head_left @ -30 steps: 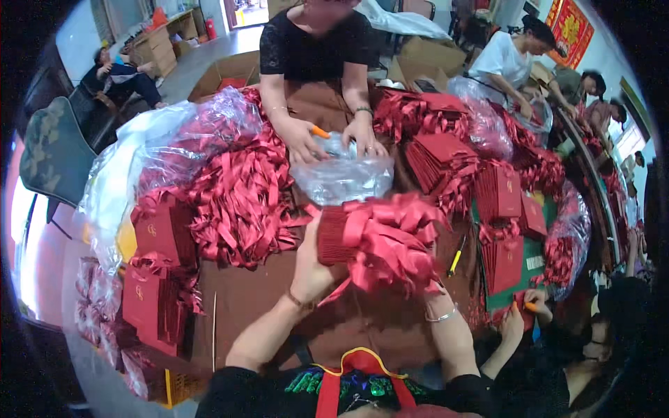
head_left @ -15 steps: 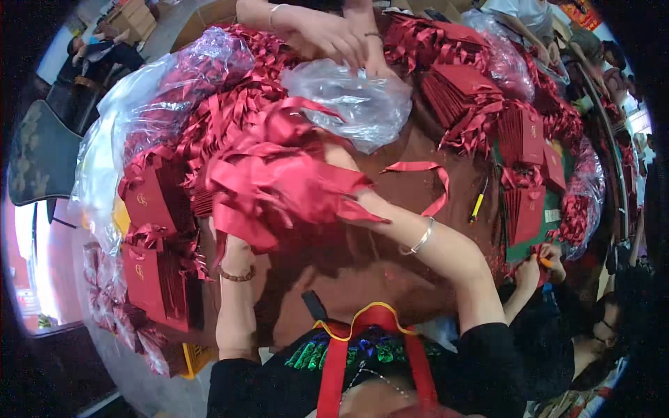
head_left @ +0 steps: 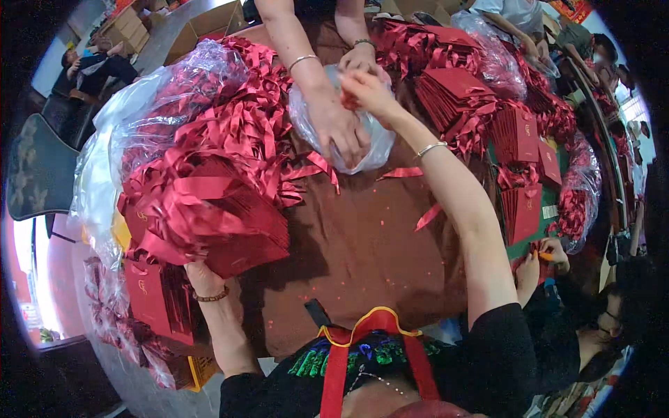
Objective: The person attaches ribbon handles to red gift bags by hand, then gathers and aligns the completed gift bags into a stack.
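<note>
At the left, a stack of dark red paper gift bags (head_left: 254, 226) with ribbon handles is tilted in my left hand (head_left: 203, 277). Most of that hand's fingers are hidden beneath the stack. My right hand (head_left: 368, 96) reaches far across the table, above a clear plastic bag (head_left: 373, 150). Its fingers look curled but are blurred, and a small reddish patch shows by them. Another person's two hands press on the plastic bag, one hand (head_left: 338, 129) lying flat on it, close beside my right hand.
Red ribbons (head_left: 244, 104) and bags are heaped along the left, partly under clear plastic. More bag stacks (head_left: 453, 97) stand at the right. A loose ribbon (head_left: 426, 217) lies under my right forearm. Red specks dot the brown tabletop (head_left: 362, 265). At the lower right, a co-worker's hands (head_left: 543, 258) work.
My left hand has carried the bag stack to the left. My right hand has left the stack and moved up to the plastic bag. The other person's hands have pressed the bag down nearer me.
</note>
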Demonstrator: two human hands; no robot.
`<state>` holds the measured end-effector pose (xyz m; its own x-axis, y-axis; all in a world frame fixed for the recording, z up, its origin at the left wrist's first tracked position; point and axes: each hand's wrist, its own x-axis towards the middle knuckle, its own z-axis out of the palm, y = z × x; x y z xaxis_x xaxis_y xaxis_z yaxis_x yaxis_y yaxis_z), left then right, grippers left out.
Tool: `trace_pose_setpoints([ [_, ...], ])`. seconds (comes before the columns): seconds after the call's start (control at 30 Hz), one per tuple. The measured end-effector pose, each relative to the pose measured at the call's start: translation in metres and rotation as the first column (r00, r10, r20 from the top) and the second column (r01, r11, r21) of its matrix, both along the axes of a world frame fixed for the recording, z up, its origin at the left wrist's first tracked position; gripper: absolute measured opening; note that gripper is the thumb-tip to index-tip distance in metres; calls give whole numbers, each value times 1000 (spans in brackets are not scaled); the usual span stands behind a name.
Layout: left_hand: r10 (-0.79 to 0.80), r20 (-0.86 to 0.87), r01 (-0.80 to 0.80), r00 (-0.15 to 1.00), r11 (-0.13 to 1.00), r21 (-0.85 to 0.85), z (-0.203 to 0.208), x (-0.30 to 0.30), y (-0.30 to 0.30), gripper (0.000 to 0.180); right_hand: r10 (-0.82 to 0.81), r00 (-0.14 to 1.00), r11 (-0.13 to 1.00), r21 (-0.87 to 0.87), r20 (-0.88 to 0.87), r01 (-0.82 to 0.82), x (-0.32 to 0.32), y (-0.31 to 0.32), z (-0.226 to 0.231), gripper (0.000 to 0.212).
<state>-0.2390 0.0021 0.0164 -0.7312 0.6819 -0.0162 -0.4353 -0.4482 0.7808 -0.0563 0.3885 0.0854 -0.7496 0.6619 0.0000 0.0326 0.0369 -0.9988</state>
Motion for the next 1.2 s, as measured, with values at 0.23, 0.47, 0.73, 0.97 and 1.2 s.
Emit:
trace_pose_setpoints([
  [0.23,8,9,-8,1000,999,47,21,15,38,46,-64,866,813,530,496,-243,39,33,-81,41],
  [0.47,-61,67,55,996,995,85,12,-5,43,37,-180,444,683,436,878,-586,52,-29,-45,57],
  [0.73,-249,-116,252,961,968,9,63,28,102,47,-93,478,702,398,873,-591,31,-56,-48,41],
  [0.97,-267,46,252,963,945,210,80,24,135,31,-271,823,531,790,500,-305,13,-69,-57,22],
  [1.2,-164,-7,164,986,986,21,86,15,156,34,-39,769,611,625,638,-487,18,-66,-55,25],
])
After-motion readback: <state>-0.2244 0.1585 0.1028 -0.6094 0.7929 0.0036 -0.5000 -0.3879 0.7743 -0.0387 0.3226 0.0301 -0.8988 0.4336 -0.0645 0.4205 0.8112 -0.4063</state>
